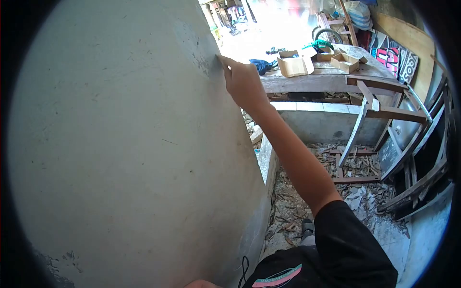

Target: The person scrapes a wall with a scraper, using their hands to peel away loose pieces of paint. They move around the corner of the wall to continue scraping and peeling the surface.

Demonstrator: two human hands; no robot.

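Observation:
A pale, scuffed wall [134, 144] fills the left and centre. My right hand [241, 81] reaches up to the wall's far edge, its fingers pinched together against a rough, flaking patch [201, 60]. Whatever the fingers hold, if anything, is too small or hidden to make out. Only a sliver of my left hand [202, 284] shows at the bottom edge, low beside the wall, and its fingers are out of sight. A thin black cord [244, 271] hangs near my shirt.
Behind my right arm stands a table [321, 82] with open cardboard boxes [295, 65] and blue cloth [261, 66]. Broken wooden chairs [398, 113] lean at the right. Dry leaves and debris [288, 206] cover the floor around my shoe [308, 228].

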